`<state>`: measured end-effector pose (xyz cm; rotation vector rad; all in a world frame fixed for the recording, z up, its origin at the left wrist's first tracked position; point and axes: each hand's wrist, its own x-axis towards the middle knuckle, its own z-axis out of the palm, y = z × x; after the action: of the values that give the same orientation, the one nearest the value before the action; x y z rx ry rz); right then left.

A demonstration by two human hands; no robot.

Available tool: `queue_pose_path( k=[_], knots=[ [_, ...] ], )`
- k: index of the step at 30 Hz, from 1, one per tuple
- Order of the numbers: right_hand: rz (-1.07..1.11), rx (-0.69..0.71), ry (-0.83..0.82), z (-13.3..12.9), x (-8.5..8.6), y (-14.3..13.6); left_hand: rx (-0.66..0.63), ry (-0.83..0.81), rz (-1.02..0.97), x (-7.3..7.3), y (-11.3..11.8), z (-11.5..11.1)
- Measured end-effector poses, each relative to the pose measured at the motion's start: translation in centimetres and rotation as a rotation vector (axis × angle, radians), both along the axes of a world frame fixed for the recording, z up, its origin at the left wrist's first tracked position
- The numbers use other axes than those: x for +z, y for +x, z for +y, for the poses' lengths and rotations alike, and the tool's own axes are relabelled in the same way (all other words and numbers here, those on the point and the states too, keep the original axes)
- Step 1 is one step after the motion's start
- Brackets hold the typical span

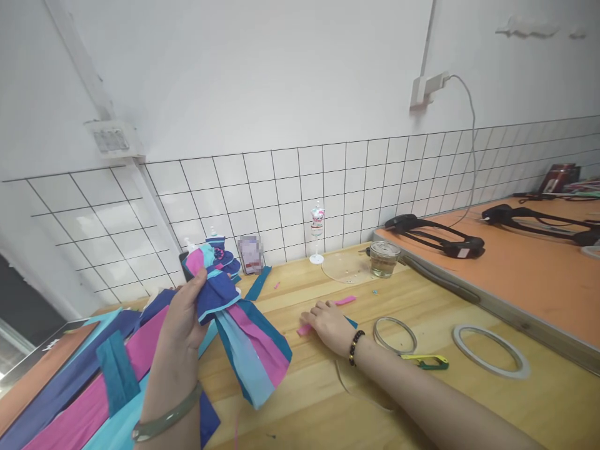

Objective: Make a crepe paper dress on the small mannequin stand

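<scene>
My left hand (187,312) is closed around a small mannequin in a doll dress (253,350), lifted above the table at the left. The dress has a dark blue overskirt with light blue trim and a long skirt in teal, pink and light blue panels. Low on the tabletop, my right hand (328,325) has its fingers bent down and together on a narrow pink strip (345,300), whose ends show on both sides. The fingertips are partly hidden. A teal scrap (350,322) pokes out beside that hand.
Folded coloured material (79,400) covers the left side. Behind stand a dressed blue mannequin (227,259), another small mannequin (317,231) and a glass cup (384,259). Rightward lie a wire ring (396,335), a yellow-green cutter (426,361), a tape roll (492,351) and black headsets (435,234).
</scene>
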<state>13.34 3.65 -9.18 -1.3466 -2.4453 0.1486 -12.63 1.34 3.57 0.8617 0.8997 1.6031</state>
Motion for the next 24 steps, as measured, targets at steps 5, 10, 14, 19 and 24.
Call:
queue_pose_path(
  k=[5,10,14,19,24],
  knots=[
    [0.079,-0.109,0.041,1.5,2.6,0.4,-0.039,-0.021,-0.035,-0.2,0.8,-0.1],
    [0.267,-0.057,0.114,-2.2,6.2,-0.8,-0.066,-0.011,0.007,-0.4,1.8,0.0],
    [0.666,0.090,0.274,-6.0,7.9,-2.6,-0.066,0.004,0.063,-0.3,3.5,-0.4],
    [0.582,0.092,0.483,-7.4,8.4,-4.0,-0.015,0.011,0.201,-0.6,6.2,-1.0],
    [0.474,0.040,0.659,-7.1,8.1,-4.4,-0.019,0.040,0.279,-1.1,8.1,-1.4]
  ],
)
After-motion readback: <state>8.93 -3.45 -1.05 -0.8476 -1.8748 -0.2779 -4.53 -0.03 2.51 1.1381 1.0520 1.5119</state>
